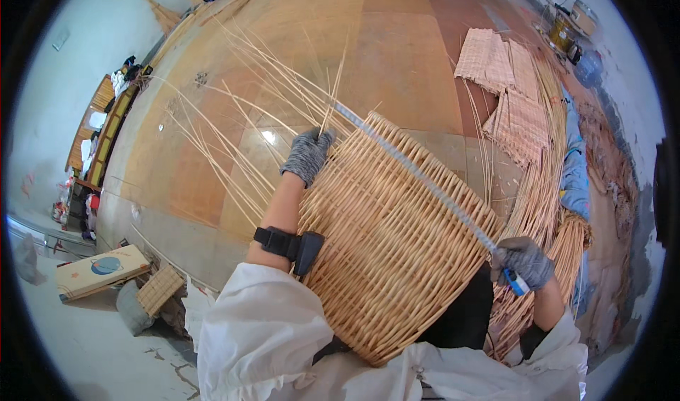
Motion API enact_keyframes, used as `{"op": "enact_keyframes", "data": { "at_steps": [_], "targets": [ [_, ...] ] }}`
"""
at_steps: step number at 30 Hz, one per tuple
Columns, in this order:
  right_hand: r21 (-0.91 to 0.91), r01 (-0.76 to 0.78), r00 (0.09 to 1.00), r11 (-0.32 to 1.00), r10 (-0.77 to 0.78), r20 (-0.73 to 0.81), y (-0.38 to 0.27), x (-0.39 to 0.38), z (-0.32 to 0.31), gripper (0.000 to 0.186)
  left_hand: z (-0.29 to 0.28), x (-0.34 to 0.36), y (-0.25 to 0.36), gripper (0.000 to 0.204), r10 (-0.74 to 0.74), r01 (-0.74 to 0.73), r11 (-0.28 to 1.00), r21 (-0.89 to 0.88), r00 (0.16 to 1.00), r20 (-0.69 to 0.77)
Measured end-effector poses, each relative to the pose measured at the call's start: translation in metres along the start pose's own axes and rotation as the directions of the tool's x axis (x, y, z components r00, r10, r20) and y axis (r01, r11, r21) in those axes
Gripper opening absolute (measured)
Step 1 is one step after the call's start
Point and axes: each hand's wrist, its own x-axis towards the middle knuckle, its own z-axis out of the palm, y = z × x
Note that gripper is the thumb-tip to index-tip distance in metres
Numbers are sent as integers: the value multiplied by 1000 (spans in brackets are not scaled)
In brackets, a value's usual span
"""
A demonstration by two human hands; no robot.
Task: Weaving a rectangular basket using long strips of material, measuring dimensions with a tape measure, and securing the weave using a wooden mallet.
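A woven wicker panel [397,238] lies tilted across my lap, with long loose rods [237,167] sticking out past its far left edge. A tape measure strip [418,174] stretches along its far right edge, from the far corner to my right hand. My right hand [530,261], in a grey knit glove, is closed around the tape measure's blue and white case [516,282] at the panel's right corner. At the far left edge my left hand [309,155], gloved alike, is closed on rods by the tape's far end; its fingertips are partly hidden.
Flat woven pieces [506,68] lie on the floor at the far right. A long bundle of rods [542,181] runs beside me, next to blue cloth [575,167]. At left are a flat box [103,272] and a wooden bench [106,128] with things on it.
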Motion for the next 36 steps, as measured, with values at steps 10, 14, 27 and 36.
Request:
{"op": "enact_keyframes", "data": {
  "at_steps": [10,14,27,36],
  "targets": [
    [98,168,983,981,-173,53,3,-4,21,26,0,-1,0,35,-208,182,915,-359,977,-36],
    [157,145,988,977,-151,27,5,-4,18,26,-12,0,0,31,-259,263,897,-354,964,59],
    [-86,-157,986,984,161,43,16,-9,29,19,-15,1,-20,27,198,-208,946,247,978,65],
    [110,-5,997,994,-3,73,49,-8,35,31,-12,-4,-5,14,177,-224,962,153,946,271]
  ]
}}
